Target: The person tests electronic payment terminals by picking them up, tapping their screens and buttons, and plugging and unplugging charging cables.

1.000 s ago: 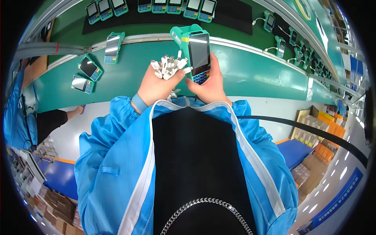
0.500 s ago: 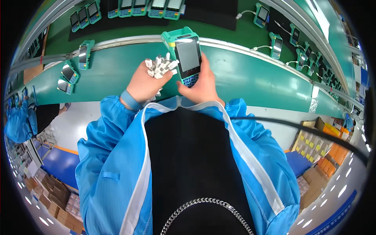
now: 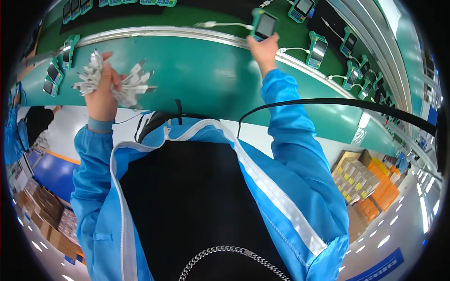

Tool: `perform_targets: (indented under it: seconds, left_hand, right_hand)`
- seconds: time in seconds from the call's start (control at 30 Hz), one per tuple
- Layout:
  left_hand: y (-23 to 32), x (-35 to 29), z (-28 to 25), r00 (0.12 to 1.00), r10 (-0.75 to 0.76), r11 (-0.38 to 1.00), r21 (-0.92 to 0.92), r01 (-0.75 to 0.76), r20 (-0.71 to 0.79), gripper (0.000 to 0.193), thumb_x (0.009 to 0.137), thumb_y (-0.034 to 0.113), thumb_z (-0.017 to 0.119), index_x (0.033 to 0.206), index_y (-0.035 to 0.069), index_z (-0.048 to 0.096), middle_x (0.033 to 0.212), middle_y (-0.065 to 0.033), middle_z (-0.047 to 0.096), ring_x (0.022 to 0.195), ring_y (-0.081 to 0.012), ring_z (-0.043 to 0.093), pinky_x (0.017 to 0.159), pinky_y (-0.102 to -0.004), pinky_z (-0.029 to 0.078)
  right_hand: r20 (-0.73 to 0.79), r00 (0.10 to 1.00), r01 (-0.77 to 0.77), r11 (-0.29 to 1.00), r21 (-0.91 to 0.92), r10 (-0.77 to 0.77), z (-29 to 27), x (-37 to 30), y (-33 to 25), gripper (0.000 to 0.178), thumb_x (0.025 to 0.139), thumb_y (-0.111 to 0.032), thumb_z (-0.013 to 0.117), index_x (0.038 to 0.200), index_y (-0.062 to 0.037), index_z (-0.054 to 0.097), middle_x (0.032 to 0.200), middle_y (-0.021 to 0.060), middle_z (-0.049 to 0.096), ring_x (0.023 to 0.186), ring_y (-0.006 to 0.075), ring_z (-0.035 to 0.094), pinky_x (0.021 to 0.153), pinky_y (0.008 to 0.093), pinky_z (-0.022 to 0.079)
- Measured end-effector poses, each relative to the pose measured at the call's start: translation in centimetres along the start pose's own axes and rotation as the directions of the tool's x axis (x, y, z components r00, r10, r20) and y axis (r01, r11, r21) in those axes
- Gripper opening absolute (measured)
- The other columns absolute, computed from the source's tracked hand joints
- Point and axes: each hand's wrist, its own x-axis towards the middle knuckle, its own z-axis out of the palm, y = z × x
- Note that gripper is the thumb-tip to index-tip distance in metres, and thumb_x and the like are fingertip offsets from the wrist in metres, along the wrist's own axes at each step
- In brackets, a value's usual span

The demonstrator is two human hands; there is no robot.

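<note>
Payment terminal [image 3: 266, 24], teal-cased with a grey screen, is in the right hand [image 3: 264, 48], over the dark green strip [image 3: 287, 33] just beyond the metal rail [image 3: 140, 32]; whether it touches that surface cannot be told. The right fingers pinch its lower end, a grip that probably serves to leave the screen uncovered and the left side free, where a white cable [image 3: 229, 25] meets the casing. How firmly the plug sits is too small to tell. The left hand [image 3: 104, 96] is raised over the teal table [image 3: 201, 70], its fingers curled round a bunch of white cable connectors [image 3: 133, 86] that fan out on both sides, blurred; one fist seems to keep the loose ends together and leave the other hand free. At the right, a cabled terminal [image 3: 317, 50] lies face up, its lead toward the rail, likely so it stays reachable. Three more terminals [image 3: 55, 71] lie near one another at the left, perhaps grouped because no cables show on them.
</note>
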Motion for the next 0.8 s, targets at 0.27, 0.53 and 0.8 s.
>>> perform_targets:
  seconds: [0.27,0.53,0.8]
  left_hand:
    - [2.1,-5.9,-1.5,0.994,-0.084,0.979,-0.191,0.069,-0.071,0.022,0.1,0.018,0.049,0.116,0.002,0.052,0.077,0.0011,0.046,0.065,-0.0069,0.043,0.076,-0.0313,0.045]
    - [2.0,-6.7,-1.5,0.997,-0.055,0.969,-0.243,0.039,-0.062,0.038,0.098,0.021,0.054,0.129,0.004,0.039,0.065,0.0055,0.036,0.054,-0.0054,0.033,0.062,-0.0278,0.032]
    - [0.3,-7.2,-4.9,0.996,0.072,0.936,-0.349,-0.051,0.047,0.026,0.096,0.015,0.055,0.118,0.003,0.047,0.064,0.0028,0.041,0.052,-0.0079,0.036,0.059,-0.0292,0.031]
  right_hand:
    - [-0.243,0.958,0.04,0.913,-0.407,-0.15,-2.5,11.9,3.6,0.06,0.09,-0.044,0.045,0.127,0.0023,0.055,0.133,0.0315,0.044,0.117,0.0478,0.047,0.1,0.0504,0.041]
    - [0.083,0.879,0.439,0.728,-0.527,-0.47,-1.9,21.6,16.7,0.054,0.092,-0.036,0.041,0.123,0.0055,0.057,0.133,0.0289,0.05,0.125,0.0431,0.046,0.106,0.0448,0.037]
    - [-0.461,0.848,0.278,0.96,-0.031,-0.261,-0.6,15.3,3.9,0.041,0.079,-0.012,0.056,0.114,0.0103,0.057,0.107,0.0287,0.062,0.102,0.0398,0.059,0.091,0.0477,0.045]
